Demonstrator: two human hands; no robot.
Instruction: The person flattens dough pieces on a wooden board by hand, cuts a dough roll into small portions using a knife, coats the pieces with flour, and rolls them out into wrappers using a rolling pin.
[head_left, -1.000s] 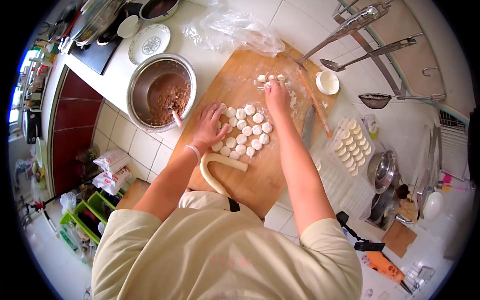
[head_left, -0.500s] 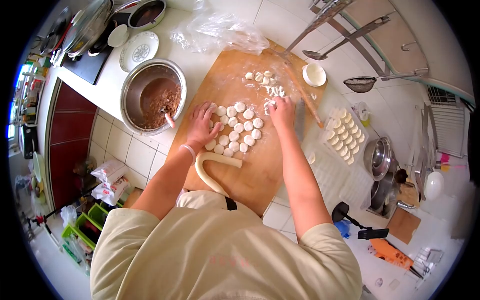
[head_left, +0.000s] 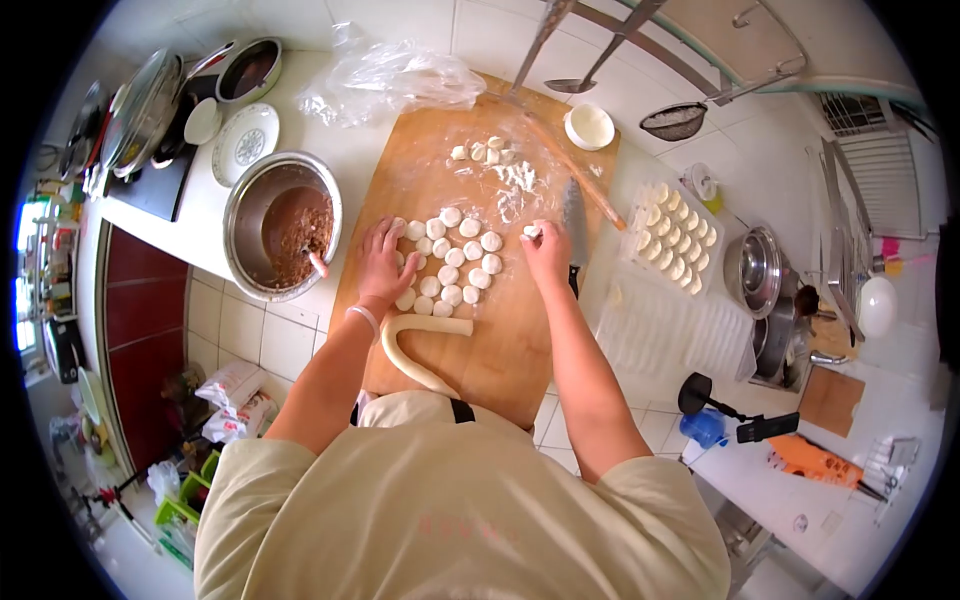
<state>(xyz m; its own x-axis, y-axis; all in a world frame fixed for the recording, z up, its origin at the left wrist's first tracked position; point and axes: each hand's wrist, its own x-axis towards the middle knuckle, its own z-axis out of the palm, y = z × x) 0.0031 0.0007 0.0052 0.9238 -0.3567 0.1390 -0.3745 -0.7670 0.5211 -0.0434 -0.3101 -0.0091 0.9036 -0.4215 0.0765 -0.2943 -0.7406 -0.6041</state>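
On the floured wooden board (head_left: 500,370), my left hand (head_left: 381,265) lies palm down, its thumb apart from its fingers, at the left edge of a cluster of flattened dough rounds (head_left: 453,257). To the right of the cluster, the closed fingertips of my right hand (head_left: 548,258) pinch a small white dough piece (head_left: 531,231). A curved dough rope (head_left: 398,352) rests near my body. Farther up the board are loose flour (head_left: 517,178) and several uncut-looking dough lumps (head_left: 482,153). A knife (head_left: 574,220) lies right of my right hand.
A steel bowl of meat filling (head_left: 302,235) stands left of the board. A rolling pin (head_left: 580,175) lies at the upper right, near a small white bowl (head_left: 590,127). Dumplings fill part of a plastic tray (head_left: 672,240) on the right. A plastic bag (head_left: 390,82) lies behind.
My right hand has drawn back from the flour toward the dough rounds, and a dough piece now shows in its fingertips. The left hand stays beside the rounds. The view has shifted slightly.
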